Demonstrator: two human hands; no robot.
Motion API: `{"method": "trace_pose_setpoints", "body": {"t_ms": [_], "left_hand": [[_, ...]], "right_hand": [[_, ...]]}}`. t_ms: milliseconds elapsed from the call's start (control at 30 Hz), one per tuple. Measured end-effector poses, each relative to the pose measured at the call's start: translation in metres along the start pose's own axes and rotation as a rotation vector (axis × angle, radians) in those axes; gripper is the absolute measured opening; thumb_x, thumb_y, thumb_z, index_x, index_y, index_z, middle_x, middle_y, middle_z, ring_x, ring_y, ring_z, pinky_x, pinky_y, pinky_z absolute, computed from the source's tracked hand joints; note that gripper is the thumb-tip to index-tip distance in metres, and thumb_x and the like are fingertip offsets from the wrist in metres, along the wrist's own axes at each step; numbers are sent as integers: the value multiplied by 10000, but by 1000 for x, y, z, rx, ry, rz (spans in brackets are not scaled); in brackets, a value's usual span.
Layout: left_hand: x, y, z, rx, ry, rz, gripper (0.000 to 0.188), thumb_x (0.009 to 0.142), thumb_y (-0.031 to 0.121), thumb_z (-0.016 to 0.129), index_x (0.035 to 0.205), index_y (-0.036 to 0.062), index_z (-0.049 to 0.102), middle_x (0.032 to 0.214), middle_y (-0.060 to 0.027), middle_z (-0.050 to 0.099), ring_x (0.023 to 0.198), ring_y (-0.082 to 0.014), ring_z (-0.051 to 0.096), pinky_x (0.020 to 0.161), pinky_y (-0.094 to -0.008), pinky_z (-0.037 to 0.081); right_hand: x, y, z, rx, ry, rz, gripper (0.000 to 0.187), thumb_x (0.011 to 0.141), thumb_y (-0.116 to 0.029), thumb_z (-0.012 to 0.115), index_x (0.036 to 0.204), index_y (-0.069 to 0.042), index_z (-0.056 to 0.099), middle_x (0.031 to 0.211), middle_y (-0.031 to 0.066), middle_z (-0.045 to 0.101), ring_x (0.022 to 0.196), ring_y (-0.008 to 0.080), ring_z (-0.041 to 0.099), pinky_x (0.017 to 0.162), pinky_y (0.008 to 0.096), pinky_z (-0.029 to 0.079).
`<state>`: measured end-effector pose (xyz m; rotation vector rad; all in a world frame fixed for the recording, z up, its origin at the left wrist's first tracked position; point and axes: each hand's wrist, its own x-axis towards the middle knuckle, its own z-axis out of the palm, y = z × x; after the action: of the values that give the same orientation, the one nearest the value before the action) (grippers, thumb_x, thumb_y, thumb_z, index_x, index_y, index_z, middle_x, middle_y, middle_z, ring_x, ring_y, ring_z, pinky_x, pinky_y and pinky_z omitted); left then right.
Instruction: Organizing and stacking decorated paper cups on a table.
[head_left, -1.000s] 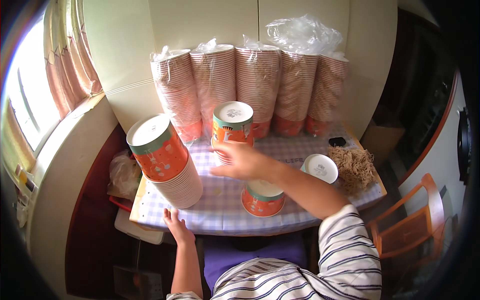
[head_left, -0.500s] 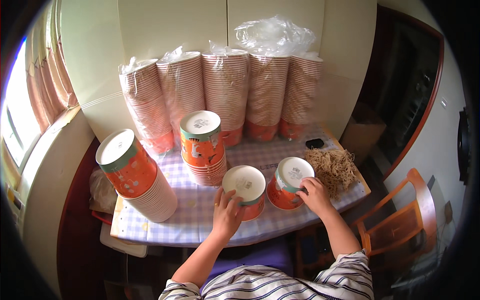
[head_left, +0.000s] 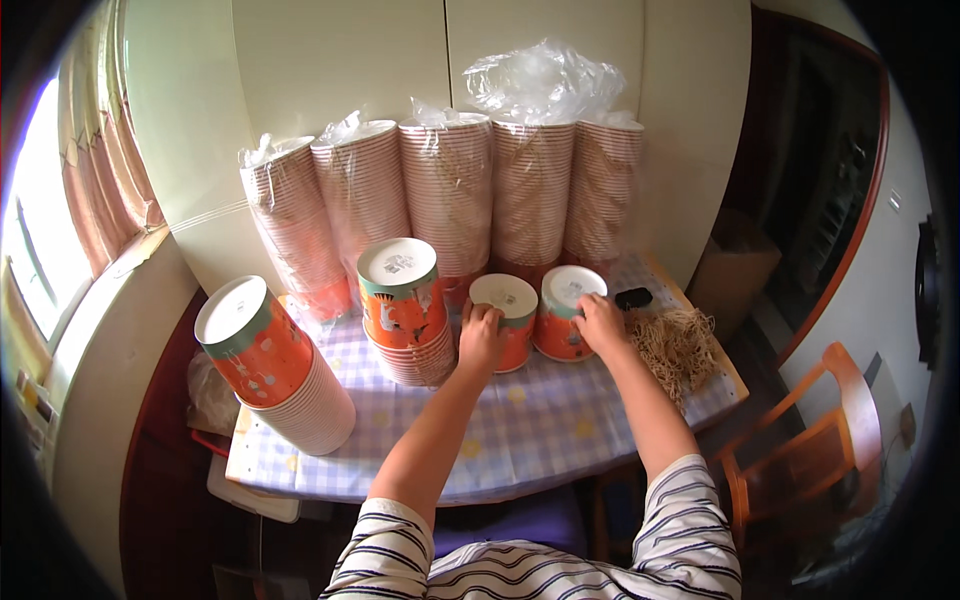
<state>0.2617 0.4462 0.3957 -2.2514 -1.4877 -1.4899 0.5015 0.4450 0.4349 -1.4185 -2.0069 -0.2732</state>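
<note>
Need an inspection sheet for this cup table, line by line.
Surface: checked cloth on the table.
Job's things: two short upturned cups side by side, left cup and right cup; short stack and taller stack to their left; five bagged stacks behind.
Clutter: tan stringy bundle and small black object at right.
Grippers: bare hands; left hand touches left cup, right hand touches right cup; grip unclear.
Cables: none certain; pale lines at back left unclear.
Surroundings: wooden chair and cardboard box right, curtain left.
</note>
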Motion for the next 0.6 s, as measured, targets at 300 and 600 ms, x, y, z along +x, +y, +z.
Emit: {"method": "trace_pose_setpoints", "body": {"t_ms": [300,600], "left_hand": [[-51,18,-46,-110,78,44,440,722,67,664,1144,51,544,1235,-193,490,1146,-392,459,960,-446,398],[-141,-43,-117,-300,262,-702,421,799,113,663,1193,48,528,1136,-100,543,1001,-196,545,778,-309,470]], "right_hand": [[0,-21,-22,3,78,3,355,727,-153,704,1038,-28,588,1035,144,609,961,356,563,839,432,463],[22,-131,30,1399,-347,544,367,924,-292,556,1176,-25,544,1121,98,581,1008,179,572,805,316,498]]}}
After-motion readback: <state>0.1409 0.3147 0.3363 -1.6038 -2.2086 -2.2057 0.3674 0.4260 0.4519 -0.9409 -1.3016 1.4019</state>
